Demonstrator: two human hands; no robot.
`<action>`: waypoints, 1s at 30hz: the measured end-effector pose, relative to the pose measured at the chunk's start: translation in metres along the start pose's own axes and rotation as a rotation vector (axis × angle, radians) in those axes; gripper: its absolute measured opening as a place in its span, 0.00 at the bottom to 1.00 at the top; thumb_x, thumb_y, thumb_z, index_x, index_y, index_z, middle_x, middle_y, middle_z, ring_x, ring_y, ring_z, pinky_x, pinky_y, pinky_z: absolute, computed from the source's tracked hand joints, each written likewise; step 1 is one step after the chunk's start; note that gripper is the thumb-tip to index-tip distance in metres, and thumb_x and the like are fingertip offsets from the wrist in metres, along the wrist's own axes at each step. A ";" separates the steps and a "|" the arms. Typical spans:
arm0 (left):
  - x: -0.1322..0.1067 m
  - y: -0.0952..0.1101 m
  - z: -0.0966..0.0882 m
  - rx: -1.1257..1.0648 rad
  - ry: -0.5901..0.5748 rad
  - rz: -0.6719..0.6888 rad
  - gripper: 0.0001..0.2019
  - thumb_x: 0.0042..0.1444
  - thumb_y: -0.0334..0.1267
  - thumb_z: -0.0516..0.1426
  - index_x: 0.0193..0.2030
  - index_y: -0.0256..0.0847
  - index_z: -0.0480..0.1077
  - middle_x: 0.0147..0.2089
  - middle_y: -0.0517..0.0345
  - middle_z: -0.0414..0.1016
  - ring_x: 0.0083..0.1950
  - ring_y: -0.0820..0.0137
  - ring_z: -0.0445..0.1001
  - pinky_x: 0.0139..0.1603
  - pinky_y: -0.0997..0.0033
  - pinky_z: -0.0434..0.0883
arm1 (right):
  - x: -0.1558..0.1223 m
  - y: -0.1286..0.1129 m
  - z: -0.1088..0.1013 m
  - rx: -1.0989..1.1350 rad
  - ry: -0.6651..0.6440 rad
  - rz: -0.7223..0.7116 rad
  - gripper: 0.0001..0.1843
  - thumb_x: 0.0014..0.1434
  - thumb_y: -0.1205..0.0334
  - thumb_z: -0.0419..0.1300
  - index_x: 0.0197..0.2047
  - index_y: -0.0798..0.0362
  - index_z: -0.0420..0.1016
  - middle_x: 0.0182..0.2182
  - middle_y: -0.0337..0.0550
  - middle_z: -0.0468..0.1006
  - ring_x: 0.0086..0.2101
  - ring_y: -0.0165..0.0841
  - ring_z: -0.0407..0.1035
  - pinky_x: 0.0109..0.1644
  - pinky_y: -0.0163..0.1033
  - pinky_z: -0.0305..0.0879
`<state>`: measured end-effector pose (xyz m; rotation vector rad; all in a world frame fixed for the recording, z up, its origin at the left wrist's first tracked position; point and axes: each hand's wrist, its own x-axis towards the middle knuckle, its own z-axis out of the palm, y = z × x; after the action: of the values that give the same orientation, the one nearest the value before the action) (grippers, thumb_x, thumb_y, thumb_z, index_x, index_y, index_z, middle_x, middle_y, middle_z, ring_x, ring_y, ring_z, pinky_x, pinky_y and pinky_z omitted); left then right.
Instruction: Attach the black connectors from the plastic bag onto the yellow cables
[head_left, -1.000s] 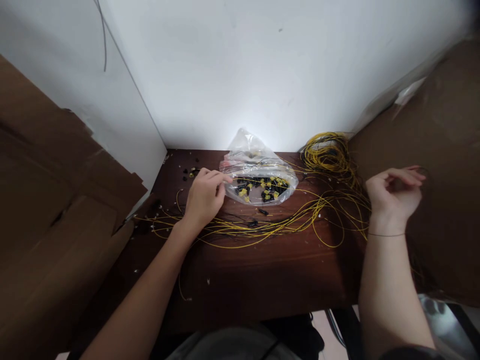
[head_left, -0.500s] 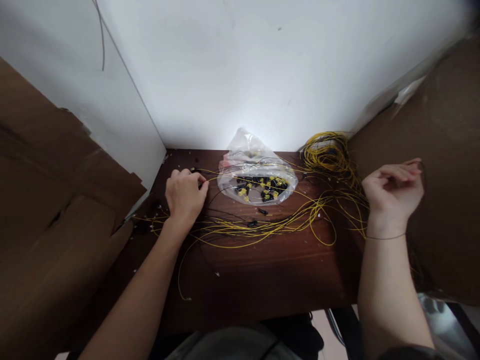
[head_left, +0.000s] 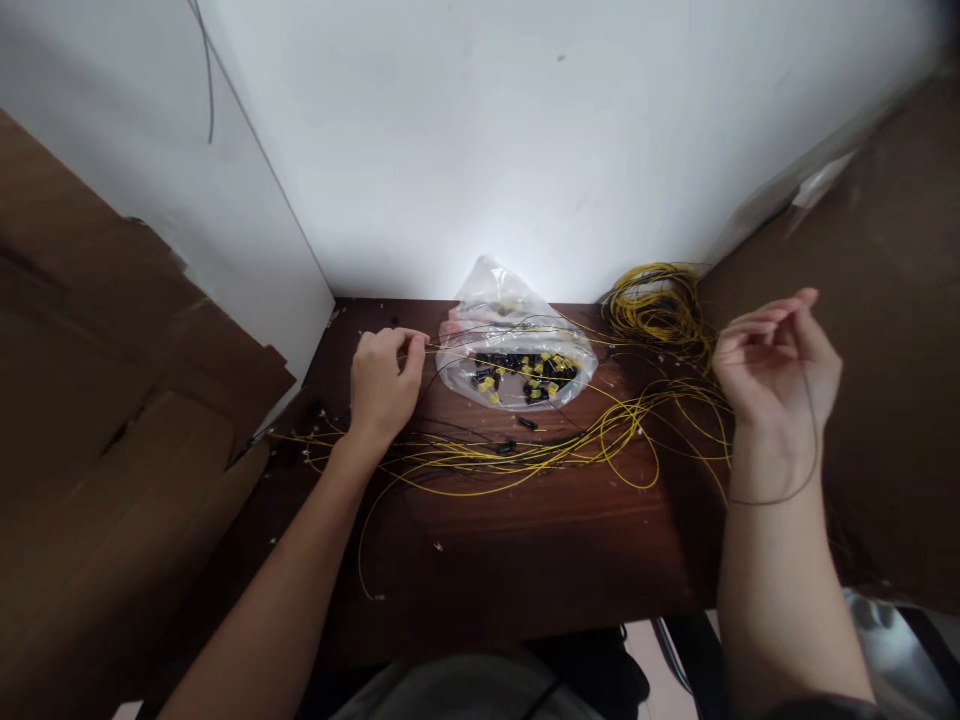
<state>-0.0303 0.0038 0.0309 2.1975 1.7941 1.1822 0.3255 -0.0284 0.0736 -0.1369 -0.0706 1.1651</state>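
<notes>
My left hand (head_left: 386,385) is just left of the clear plastic bag (head_left: 487,285), thumb and fingertips pinched on thin wire, with a yellow strand running from them across the bag. Raised at the right, my right hand (head_left: 780,360) has its fingers closed together, palm turned up. A thin black wire (head_left: 814,450) hangs from its fingers and loops over the wrist. Inside the bag lie several small black and yellow connectors (head_left: 536,370). Below my left hand, a loose bundle of yellow and black wires (head_left: 517,460) crosses the dark wooden table (head_left: 540,560).
A coil of yellow and black wire (head_left: 652,305) lies at the back right against the white wall (head_left: 480,130). Brown cardboard (head_left: 112,400) stands on the left, and a brown panel (head_left: 885,330) on the right. One black connector (head_left: 527,424) lies before the bag.
My left hand has shifted slightly right and away from me, still pinching. My right hand has rotated and moved a little left and up; the black wire now hangs in a wider loop.
</notes>
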 end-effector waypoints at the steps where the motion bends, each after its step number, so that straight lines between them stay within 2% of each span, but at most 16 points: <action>1: 0.000 0.004 0.000 -0.049 -0.004 0.005 0.15 0.60 0.39 0.47 0.38 0.37 0.73 0.35 0.53 0.75 0.37 0.66 0.67 0.39 0.66 0.63 | 0.001 0.005 0.000 -0.333 -0.010 -0.101 0.14 0.53 0.79 0.55 0.39 0.59 0.76 0.24 0.43 0.75 0.25 0.29 0.69 0.24 0.33 0.67; 3: -0.002 0.010 0.001 -0.112 -0.011 0.033 0.15 0.61 0.39 0.46 0.37 0.36 0.73 0.35 0.53 0.75 0.37 0.67 0.67 0.40 0.67 0.63 | 0.001 0.017 -0.002 -0.868 -0.113 -0.259 0.11 0.50 0.79 0.57 0.35 0.61 0.77 0.22 0.42 0.74 0.23 0.26 0.68 0.25 0.30 0.67; 4: -0.003 0.013 0.001 -0.131 -0.018 0.061 0.15 0.61 0.39 0.47 0.37 0.36 0.72 0.35 0.53 0.74 0.38 0.67 0.67 0.41 0.67 0.63 | 0.000 0.024 -0.004 -1.019 -0.165 -0.260 0.09 0.49 0.77 0.59 0.34 0.61 0.77 0.22 0.42 0.75 0.24 0.26 0.69 0.27 0.31 0.68; 6: -0.005 0.016 0.003 -0.148 -0.048 0.133 0.13 0.61 0.39 0.47 0.38 0.37 0.72 0.35 0.54 0.74 0.39 0.67 0.66 0.42 0.67 0.63 | -0.005 0.039 -0.008 -1.212 -0.246 -0.182 0.08 0.47 0.72 0.63 0.34 0.58 0.78 0.25 0.41 0.76 0.26 0.26 0.70 0.28 0.31 0.68; 9: -0.009 0.018 0.006 -0.141 -0.119 0.262 0.12 0.61 0.37 0.48 0.37 0.38 0.71 0.36 0.54 0.74 0.39 0.67 0.65 0.44 0.66 0.63 | -0.012 0.060 -0.016 -1.526 -0.307 -0.090 0.12 0.47 0.65 0.64 0.38 0.54 0.78 0.25 0.39 0.76 0.24 0.27 0.69 0.28 0.34 0.67; 12: -0.011 0.017 0.008 -0.114 -0.197 0.370 0.10 0.60 0.36 0.49 0.36 0.38 0.72 0.37 0.55 0.74 0.39 0.67 0.64 0.45 0.65 0.63 | -0.019 0.078 -0.024 -1.795 -0.472 -0.130 0.11 0.48 0.63 0.63 0.38 0.56 0.77 0.28 0.42 0.77 0.28 0.30 0.70 0.32 0.37 0.67; 15: -0.011 0.015 0.011 -0.076 -0.248 0.414 0.11 0.60 0.35 0.49 0.36 0.39 0.72 0.37 0.54 0.74 0.39 0.67 0.63 0.44 0.64 0.63 | -0.025 0.092 -0.029 -1.906 -0.656 -0.166 0.08 0.51 0.63 0.60 0.35 0.56 0.77 0.33 0.44 0.79 0.33 0.33 0.72 0.39 0.40 0.67; 21: -0.011 0.012 0.014 -0.066 -0.288 0.433 0.10 0.59 0.32 0.50 0.38 0.39 0.73 0.38 0.53 0.73 0.41 0.65 0.62 0.45 0.62 0.63 | -0.036 0.107 -0.028 -2.041 -0.900 -0.188 0.08 0.55 0.67 0.56 0.34 0.53 0.77 0.32 0.43 0.77 0.33 0.32 0.69 0.34 0.37 0.62; 30: -0.011 0.016 0.012 -0.242 -0.260 0.366 0.09 0.57 0.29 0.51 0.34 0.39 0.72 0.38 0.55 0.73 0.41 0.67 0.64 0.44 0.65 0.64 | -0.037 0.107 -0.030 -2.047 -0.912 -0.145 0.07 0.54 0.67 0.57 0.34 0.53 0.76 0.32 0.42 0.78 0.32 0.33 0.70 0.34 0.37 0.64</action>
<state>-0.0102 -0.0060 0.0246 2.4562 1.1220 1.0377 0.2173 -0.0231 0.0292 -1.3319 -2.0284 0.4871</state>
